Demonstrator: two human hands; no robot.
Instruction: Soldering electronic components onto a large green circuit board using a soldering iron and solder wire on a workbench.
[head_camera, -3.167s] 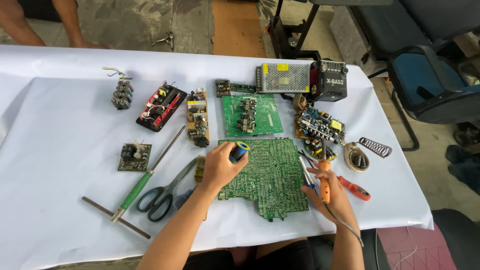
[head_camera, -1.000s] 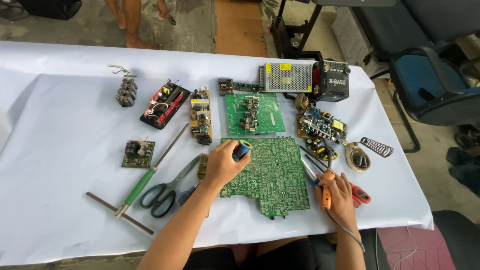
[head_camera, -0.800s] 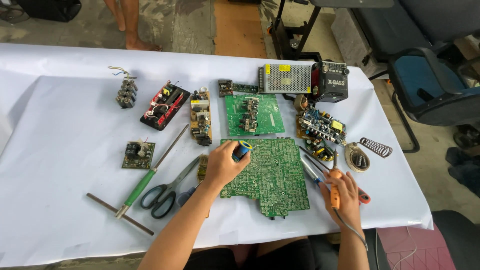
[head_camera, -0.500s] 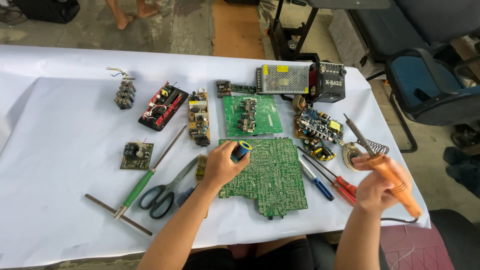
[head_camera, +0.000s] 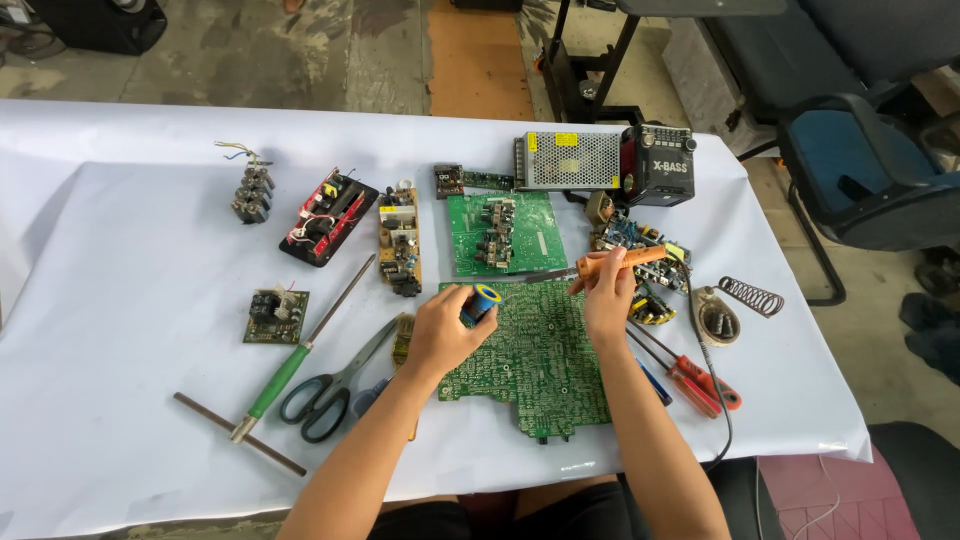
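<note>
My left hand (head_camera: 440, 335), centre frame, is clamped on a blue solder spool (head_camera: 483, 301) over the large green circuit board (head_camera: 530, 365). My right hand (head_camera: 607, 296) grips the orange soldering iron (head_camera: 618, 262); I judge its hot tip could scorch fingers. White-covered bench (head_camera: 130, 390), concrete floor (head_camera: 250, 50) upper left.

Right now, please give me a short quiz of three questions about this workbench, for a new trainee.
1. True or false: the right hand holds an orange soldering iron.
2. What does the left hand grip? A) the scissors B) a blue spool C) a red screwdriver
3. Which tool lies nearest the green-handled screwdriver?

Key:
1. True; its tip points left, over the large green circuit board.
2. B, the blue spool, at the board's top edge.
3. The scissors, just to the right of it.
</note>
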